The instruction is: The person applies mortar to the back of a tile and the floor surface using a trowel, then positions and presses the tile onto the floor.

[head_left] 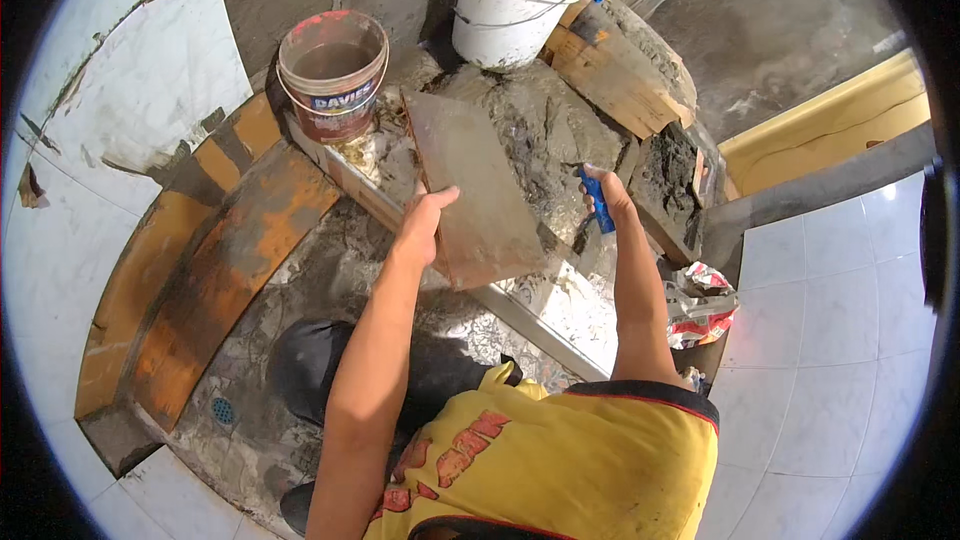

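Closest to the camera is the yellow shirt [590, 450] of the person at work, with two bare arms reaching out past it. The left hand [430, 223] grips a flat grey slab [480, 190] by its long left edge, with the thumb on top. The fingers under it are mostly hidden. The right hand [612, 198] is wrapped around a blue handle [601, 208]. I can't tell what the tool's other end looks like. The two hands are apart, with part of the slab between them.

The slab is out in front of the person, over the lumpy grey mix [545, 120] and the pale ledge [520, 318]. I can't tell if it touches them.

It looks like tile, so I think it is stiff and won't bend. It is probably a bit heavy, and it could crack or chip if it got a bump. Wet or dusty fingers might slip on its smooth top. One hand on one side may let it tip, so holding both long edges near the middle seems safest. The blue handle looks light and easy to squeeze.
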`<move>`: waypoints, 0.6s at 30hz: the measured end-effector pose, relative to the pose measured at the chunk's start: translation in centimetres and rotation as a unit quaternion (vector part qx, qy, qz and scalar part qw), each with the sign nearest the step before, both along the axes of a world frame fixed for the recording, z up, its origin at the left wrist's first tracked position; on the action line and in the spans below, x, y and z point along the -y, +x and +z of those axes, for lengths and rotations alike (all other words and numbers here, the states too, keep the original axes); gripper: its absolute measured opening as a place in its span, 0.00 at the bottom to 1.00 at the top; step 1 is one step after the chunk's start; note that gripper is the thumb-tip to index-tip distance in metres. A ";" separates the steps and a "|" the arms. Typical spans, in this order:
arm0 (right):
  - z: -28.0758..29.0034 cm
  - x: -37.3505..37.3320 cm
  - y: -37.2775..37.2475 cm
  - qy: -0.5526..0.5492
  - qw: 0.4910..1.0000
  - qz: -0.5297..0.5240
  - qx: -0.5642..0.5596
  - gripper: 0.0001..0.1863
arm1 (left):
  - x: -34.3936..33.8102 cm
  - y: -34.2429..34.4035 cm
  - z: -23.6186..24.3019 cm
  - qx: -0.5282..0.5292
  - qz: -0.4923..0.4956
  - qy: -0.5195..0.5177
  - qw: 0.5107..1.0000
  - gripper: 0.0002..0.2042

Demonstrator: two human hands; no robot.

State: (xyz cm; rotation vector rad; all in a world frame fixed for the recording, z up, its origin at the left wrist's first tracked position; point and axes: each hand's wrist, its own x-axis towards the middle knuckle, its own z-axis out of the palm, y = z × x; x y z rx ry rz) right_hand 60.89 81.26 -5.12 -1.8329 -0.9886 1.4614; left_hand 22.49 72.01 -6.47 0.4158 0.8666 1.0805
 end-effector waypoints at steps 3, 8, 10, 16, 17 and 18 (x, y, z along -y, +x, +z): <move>5.5 1.2 -2.0 0.167 0.983 0.067 0.035 0.16 | -0.4 0.0 1.9 0.026 0.009 -0.022 0.999 0.28; 14.2 3.6 -8.4 0.405 0.901 0.152 0.040 0.24 | 1.2 -2.3 9.6 0.071 0.019 0.051 0.996 0.20; 16.8 2.6 -12.5 0.568 0.788 0.195 0.140 0.24 | 2.6 -4.9 13.5 0.074 0.064 0.089 0.991 0.19; 22.2 1.1 -27.4 0.730 0.572 0.342 0.151 0.19 | 13.9 -15.2 20.4 0.110 0.261 0.172 0.944 0.20; 22.6 1.6 -30.5 0.745 0.538 0.375 0.124 0.20 | 16.8 -16.4 20.7 0.100 0.321 0.194 0.921 0.22; 22.9 2.2 -33.7 0.752 0.509 0.408 0.096 0.20 | 19.7 -17.5 20.8 0.061 0.380 0.171 0.907 0.22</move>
